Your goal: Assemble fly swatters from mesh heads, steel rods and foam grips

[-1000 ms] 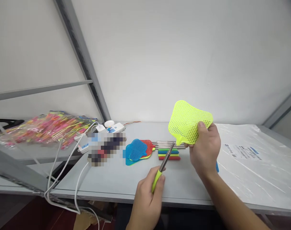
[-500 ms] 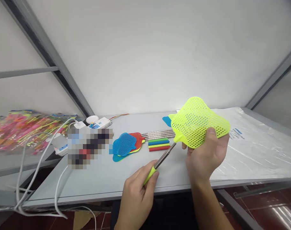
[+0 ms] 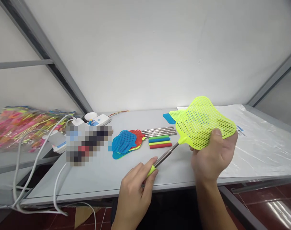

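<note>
A yellow-green fly swatter [image 3: 200, 123] with a steel telescopic rod is held slantwise between my two hands above the table. My left hand [image 3: 138, 188] is closed around its yellow-green grip at the lower end. My right hand [image 3: 214, 156] pinches the perforated head, thumb on the near face, other fingers behind it and mostly hidden. The rod's upper end meets the neck of the head. Behind the rod lie several coloured grip tubes [image 3: 160, 142] and several steel rods [image 3: 160, 131]. To their left is a pile of blue, red and yellow-green swatter heads [image 3: 126, 142].
More blue and yellow-green heads [image 3: 169, 118] lie behind the held swatter. White plastic sheeting [image 3: 263, 153] covers the table's right side. Power strips [image 3: 99, 120] and white cables [image 3: 36, 172] are at the left, near a blurred patch. Bagged colourful items [image 3: 27, 127] lie farther left.
The swatter head and my right hand have shifted slightly right, away from my left hand. More of the steel rod shows between them. Both hands keep their hold.
</note>
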### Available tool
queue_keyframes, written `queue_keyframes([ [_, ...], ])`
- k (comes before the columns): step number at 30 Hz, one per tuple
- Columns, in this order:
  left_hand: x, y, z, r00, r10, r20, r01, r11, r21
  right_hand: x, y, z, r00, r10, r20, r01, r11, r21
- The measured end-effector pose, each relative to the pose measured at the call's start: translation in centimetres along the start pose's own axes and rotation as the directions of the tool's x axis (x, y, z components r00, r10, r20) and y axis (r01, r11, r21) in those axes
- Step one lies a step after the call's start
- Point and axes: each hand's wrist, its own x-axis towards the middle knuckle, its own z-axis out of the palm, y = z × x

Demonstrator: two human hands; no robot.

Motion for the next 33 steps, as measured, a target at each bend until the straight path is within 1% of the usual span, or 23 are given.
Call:
queue_keyframes([
  [3, 0.0, -0.1, 0.1, 0.999, 0.044, -0.005, -0.044, 0.999, 0.012, 0.1, 0.3, 0.0, 0.993, -0.033, -0.110, 0.040, 0.997, 0.067],
  [6, -0.2, -0.2, 0.3, 0.996, 0.085, -0.011, -0.085, 0.996, 0.037, 0.1, 0.3, 0.1, 0.990, -0.026, -0.136, 0.038, 0.995, 0.091],
  [8, -0.3, -0.2, 0.3, 0.996, 0.091, -0.019, -0.090, 0.994, 0.060, 0.1, 0.2, 0.1, 0.990, -0.013, -0.143, 0.027, 0.995, 0.097],
  [10, -0.4, -0.2, 0.3, 0.996, 0.081, -0.030, -0.079, 0.995, 0.068, 0.0, -0.1, 0.1, 0.994, 0.020, -0.106, -0.008, 0.994, 0.113],
  [13, -0.3, -0.2, -0.1, 0.997, 0.063, -0.049, -0.060, 0.996, 0.067, 0.0, -0.5, 0.0, 0.998, 0.059, -0.008, -0.058, 0.991, 0.123],
  [16, -0.2, -0.2, -0.4, 0.998, 0.056, -0.028, -0.054, 0.997, 0.049, 0.1, -0.7, -0.2, 0.996, 0.068, 0.060, -0.074, 0.991, 0.115],
  [18, -0.2, 0.0, -0.5, 0.999, 0.046, -0.015, -0.046, 0.999, 0.023, 0.1, -0.8, -0.2, 0.990, 0.104, 0.091, -0.117, 0.981, 0.158],
  [21, -0.3, 0.3, -0.5, 0.998, 0.056, -0.030, -0.055, 0.998, 0.012, -0.1, -0.8, -0.4, 0.963, 0.193, 0.190, -0.238, 0.938, 0.251],
  [23, -0.4, 0.5, -0.6, 0.996, 0.078, -0.034, -0.077, 0.997, 0.029, -0.2, -0.7, -0.5, 0.931, 0.246, 0.270, -0.319, 0.907, 0.275],
  [25, -0.4, 0.5, -0.6, 0.994, 0.101, -0.028, -0.100, 0.994, 0.049, -0.3, -0.5, -0.7, 0.904, 0.270, 0.332, -0.368, 0.887, 0.279],
  [29, -0.4, 0.4, -0.6, 0.989, 0.145, -0.024, -0.144, 0.987, 0.069, -0.4, -0.5, -0.8, 0.879, 0.256, 0.402, -0.393, 0.867, 0.306],
  [33, -0.3, 0.8, -0.4, 0.986, 0.155, -0.058, -0.151, 0.987, 0.062, -0.6, -0.8, -0.4, 0.871, 0.271, 0.410, -0.418, 0.848, 0.326],
])
